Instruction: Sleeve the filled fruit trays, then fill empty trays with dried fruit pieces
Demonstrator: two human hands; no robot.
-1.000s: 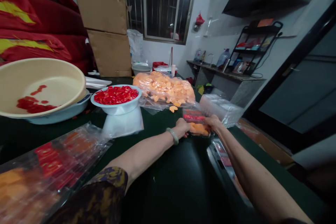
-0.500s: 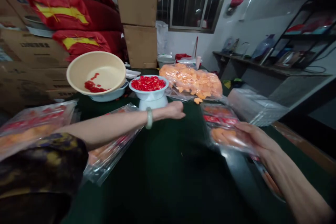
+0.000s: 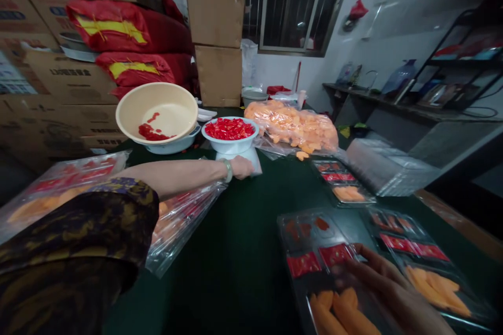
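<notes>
Two hands wider apart, right hand (image 3: 389,288) on tray (image 3: 302,230), left (image 3: 241,167) by bowl (image 3: 212,133)

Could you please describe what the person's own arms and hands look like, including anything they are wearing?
The left arm is bare below a dark sleeve patterned in olive, gold and purple, and a pale green bangle circles its wrist. The right hand is bare, with no sleeve or jewellery in view.

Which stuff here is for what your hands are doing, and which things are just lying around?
For the job:
right hand
clear tray
left hand
white bowl of red pieces
bag of orange pieces
stacked trays

Just lying around:
cardboard boxes
red sacks
</notes>
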